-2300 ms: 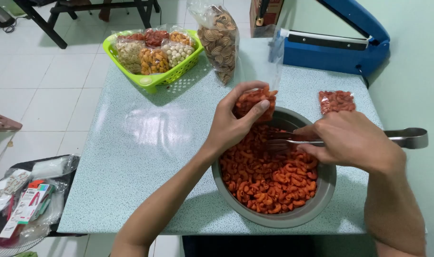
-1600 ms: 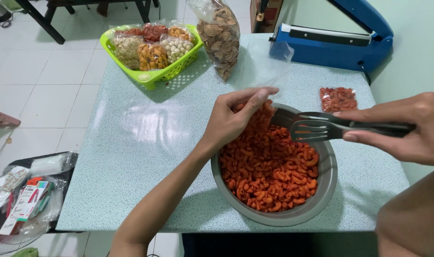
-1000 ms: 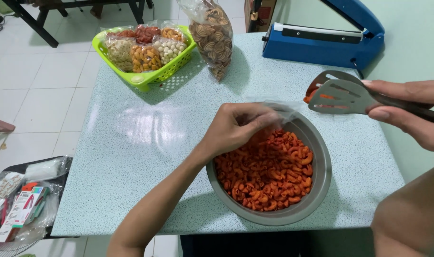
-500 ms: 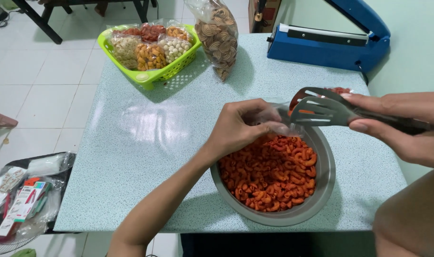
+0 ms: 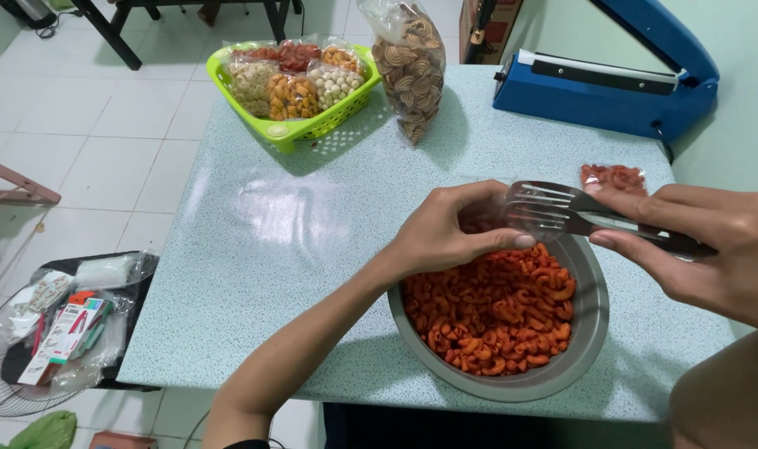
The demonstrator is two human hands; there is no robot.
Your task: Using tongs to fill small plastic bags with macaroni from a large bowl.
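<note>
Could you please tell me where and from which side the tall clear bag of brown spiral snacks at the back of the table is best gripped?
Grip the bag of brown spirals at its gathered neck, coming from above. It stands upright, the top narrows, and the green basket crowds one side.

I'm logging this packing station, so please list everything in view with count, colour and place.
Table: one, speckled pale green, centre.
Metal bowl: one, silver, near edge, holding orange-red curled snacks.
Tongs: one, metal, over the bowl.
Clear bag: one, at the tongs' tip.
Basket: one, lime green, far left, with several snack packets.
Tall snack bag: one, brown spirals, beside basket.
Small red packet: one, right.
Heat sealer: one, blue, far right.
Floor tray of packets: one, left.
Left hand: holds the clear bag.
Right hand: grips the tongs.
</note>
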